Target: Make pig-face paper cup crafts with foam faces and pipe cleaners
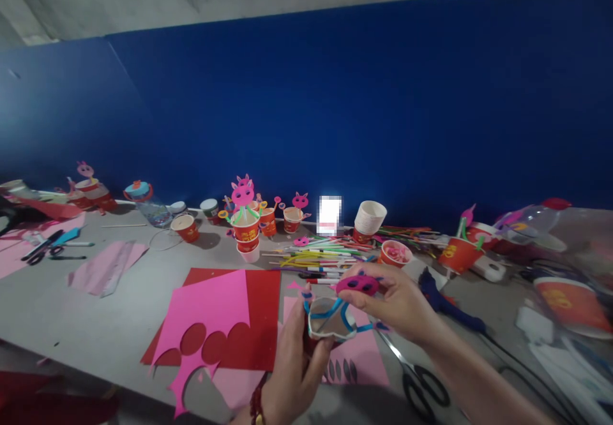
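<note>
Fingers (322, 356) grip a paper cup (330, 328), no readable label.

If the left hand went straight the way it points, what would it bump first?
Past the cup it holds, the left hand would probably meet the pens first, but it might pass over them; its height is unclear.

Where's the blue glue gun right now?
In the head view, the blue glue gun lies right of the right hand, on the near side of a tilted red cup.
</note>
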Motion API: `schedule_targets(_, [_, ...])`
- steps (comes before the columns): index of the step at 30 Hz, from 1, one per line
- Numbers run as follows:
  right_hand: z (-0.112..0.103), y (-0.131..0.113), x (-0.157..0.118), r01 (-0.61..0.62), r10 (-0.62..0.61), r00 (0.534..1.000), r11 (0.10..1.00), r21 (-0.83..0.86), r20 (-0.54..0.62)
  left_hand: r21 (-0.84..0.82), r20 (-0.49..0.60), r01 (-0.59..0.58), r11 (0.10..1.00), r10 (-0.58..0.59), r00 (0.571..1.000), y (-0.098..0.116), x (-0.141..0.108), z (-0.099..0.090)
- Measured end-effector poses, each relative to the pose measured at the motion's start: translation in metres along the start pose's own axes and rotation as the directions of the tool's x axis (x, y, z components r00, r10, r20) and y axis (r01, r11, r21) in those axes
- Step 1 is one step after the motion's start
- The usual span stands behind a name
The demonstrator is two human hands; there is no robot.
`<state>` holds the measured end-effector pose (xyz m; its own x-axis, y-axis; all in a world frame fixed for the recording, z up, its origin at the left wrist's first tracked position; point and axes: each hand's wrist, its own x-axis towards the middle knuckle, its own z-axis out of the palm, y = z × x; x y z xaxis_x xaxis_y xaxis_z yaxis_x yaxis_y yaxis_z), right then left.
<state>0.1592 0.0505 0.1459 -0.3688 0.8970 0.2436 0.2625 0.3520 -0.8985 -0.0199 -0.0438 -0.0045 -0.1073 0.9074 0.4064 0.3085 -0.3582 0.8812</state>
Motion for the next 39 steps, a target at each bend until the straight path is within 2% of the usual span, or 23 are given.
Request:
schedule_targets(7, [-0.002, -0.003, 0.0, -0.022, 0.023, 0.999, 0.999, -0.03, 0.041, 0.061, 0.006, -0.066, 0.996, 0.065, 0.998, -0.007, -0.005, 0.0])
schedule_targets(12, [-0.001, -0.001, 0.001, 0.025, -0.028, 0.992, 0.999, 0.027, 0.125, 0.037, 0.002, -0.04, 0.999, 0.04, 0.999, -0.008, -0.005, 0.002])
schedule_targets(18, [0.004, 0.006, -0.005, -0.026, 0.027, 0.999, 0.999, 0.04, -0.028, -0.001, 0.002, -0.02, 1.0, 0.02, 1.0, -0.006, -0.002, 0.002])
schedule_targets(22, [0.005, 0.0, -0.006, -0.018, 0.018, 0.999, 1.0, 0.007, -0.037, -0.043, 0.015, -0.046, 0.998, 0.047, 0.999, 0.001, 0.003, 0.001])
schedule_targets(28, [0.002, -0.007, -0.004, 0.015, -0.014, 0.999, 1.0, -0.004, 0.039, -0.063, 0.031, -0.028, 0.998, 0.03, 0.999, 0.011, 0.009, 0.001])
schedule_targets(34, [0.006, 0.002, -0.007, -0.083, 0.084, 0.994, 0.996, 0.009, -0.073, -0.07, 0.011, -0.044, 0.997, 0.045, 0.999, 0.002, 0.004, 0.001])
schedule_targets(39, [0.007, 0.004, -0.007, -0.069, 0.074, 0.996, 0.993, 0.096, -0.052, -0.084, 0.012, -0.046, 0.995, 0.048, 0.999, -0.001, 0.004, 0.002])
